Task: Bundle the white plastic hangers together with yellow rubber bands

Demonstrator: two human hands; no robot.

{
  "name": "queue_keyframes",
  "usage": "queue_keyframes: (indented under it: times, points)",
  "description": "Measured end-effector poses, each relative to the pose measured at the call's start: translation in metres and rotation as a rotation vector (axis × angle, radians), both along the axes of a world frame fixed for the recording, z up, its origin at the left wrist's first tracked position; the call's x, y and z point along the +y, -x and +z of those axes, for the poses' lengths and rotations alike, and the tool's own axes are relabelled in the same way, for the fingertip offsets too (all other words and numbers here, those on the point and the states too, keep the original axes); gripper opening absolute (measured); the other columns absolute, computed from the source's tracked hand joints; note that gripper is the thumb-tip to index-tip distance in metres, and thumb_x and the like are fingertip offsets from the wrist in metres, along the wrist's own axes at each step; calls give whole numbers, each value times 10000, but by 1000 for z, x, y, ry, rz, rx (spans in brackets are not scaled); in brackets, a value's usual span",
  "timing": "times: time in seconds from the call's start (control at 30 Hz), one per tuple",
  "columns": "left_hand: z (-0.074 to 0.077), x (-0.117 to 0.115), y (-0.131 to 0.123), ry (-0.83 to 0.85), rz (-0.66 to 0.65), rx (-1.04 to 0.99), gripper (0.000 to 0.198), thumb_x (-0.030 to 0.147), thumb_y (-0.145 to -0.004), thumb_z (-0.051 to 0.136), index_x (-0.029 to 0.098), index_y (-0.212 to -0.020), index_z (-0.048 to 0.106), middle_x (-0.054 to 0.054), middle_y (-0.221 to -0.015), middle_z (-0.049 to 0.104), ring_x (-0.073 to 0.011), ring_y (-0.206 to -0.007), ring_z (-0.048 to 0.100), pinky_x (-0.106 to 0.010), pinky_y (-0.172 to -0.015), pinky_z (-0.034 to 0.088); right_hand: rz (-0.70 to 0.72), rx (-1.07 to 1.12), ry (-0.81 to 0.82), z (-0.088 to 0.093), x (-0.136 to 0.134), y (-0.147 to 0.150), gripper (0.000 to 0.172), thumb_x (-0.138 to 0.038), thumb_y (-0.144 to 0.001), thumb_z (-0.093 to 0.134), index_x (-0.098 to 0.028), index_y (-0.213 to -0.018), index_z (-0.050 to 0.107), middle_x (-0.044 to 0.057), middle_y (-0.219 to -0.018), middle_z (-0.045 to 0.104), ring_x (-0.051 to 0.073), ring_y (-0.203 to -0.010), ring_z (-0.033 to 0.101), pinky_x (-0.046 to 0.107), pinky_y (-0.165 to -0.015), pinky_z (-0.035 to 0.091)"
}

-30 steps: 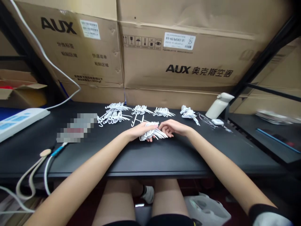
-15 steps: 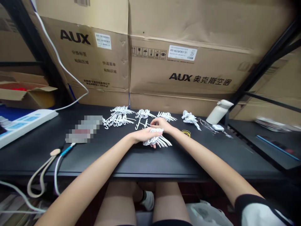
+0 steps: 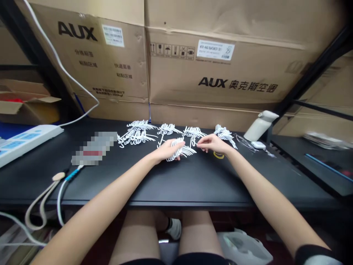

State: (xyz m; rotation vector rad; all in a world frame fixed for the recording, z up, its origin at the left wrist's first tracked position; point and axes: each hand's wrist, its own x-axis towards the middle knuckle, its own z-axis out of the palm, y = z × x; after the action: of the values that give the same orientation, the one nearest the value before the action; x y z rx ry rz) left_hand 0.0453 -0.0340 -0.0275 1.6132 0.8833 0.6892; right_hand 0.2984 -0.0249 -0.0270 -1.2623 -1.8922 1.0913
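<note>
My left hand point(image 3: 167, 150) is wrapped round a bundle of small white hangers point(image 3: 176, 149), their hooked ends on the left and thin arms fanning out to the right. To the right of it, my right hand point(image 3: 211, 142) pinches what looks like a single small white hanger point(image 3: 193, 141) by its end. Behind my hands lie more piles of these hangers: a large pile point(image 3: 139, 132) at the left, one pile point(image 3: 168, 129) in the middle, another pile point(image 3: 193, 131) right of it, and a pile point(image 3: 224, 134) beyond my right wrist. Part of a loose hanger point(image 3: 161, 140) shows behind my left hand.
Yellow rubber bands point(image 3: 218, 155) lie under my right wrist. A cream bottle point(image 3: 260, 126), glasses point(image 3: 245, 142) and a small white case point(image 3: 258, 145) stand at the right. Leftward are a blurred-out device point(image 3: 96, 145) and a power strip point(image 3: 33, 140). Large cartons point(image 3: 176, 88) form the back.
My right hand has moved right, away from the left hand, with a hanger at its fingertips. The left hand keeps its bundle and has shifted slightly up and left. The view has tilted a little.
</note>
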Motion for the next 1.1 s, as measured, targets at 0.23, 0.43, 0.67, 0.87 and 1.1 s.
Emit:
queue_keyframes:
  times: [0.23,0.43,0.67,0.87,1.1]
  points:
    - [-2,0,-3,27,42,6,359,532,-824,557,175,-827,516,-14,-611,649,-162,-511,636,-259,-486,502,41,71,6,-1,-9,19,261,-373,-674,739,-123,-745,711,19,-603,634,113,-533,568,250,-527,500]
    - [0,-3,-5,-4,30,1,331,504,-831,567,180,-811,498,-9,-586,625,-158,-480,618,-252,-451,490,79,37,-46,-3,-10,22,260,-381,-702,710,-124,-741,706,21,-622,642,111,-518,570,254,-527,503]
    - [5,-5,-5,-11,82,-1,305,474,-846,565,179,-824,492,3,-569,613,-135,-439,592,-230,-432,471,97,51,-102,-2,-12,26,263,-380,-710,706,-123,-767,702,28,-656,644,113,-520,569,260,-523,496]
    - [4,-5,-5,-6,82,21,273,446,-866,542,180,-827,496,10,-550,612,-137,-429,587,-228,-421,453,149,87,2,4,-17,29,277,-383,-698,722,-117,-775,704,10,-628,619,103,-531,544,256,-548,488]
    - [1,-2,-5,47,35,-56,338,492,-841,564,160,-894,530,-46,-664,677,-172,-507,637,-277,-476,504,157,251,212,7,-20,29,248,-344,-690,743,-133,-818,724,10,-688,623,80,-577,519,207,-527,452]
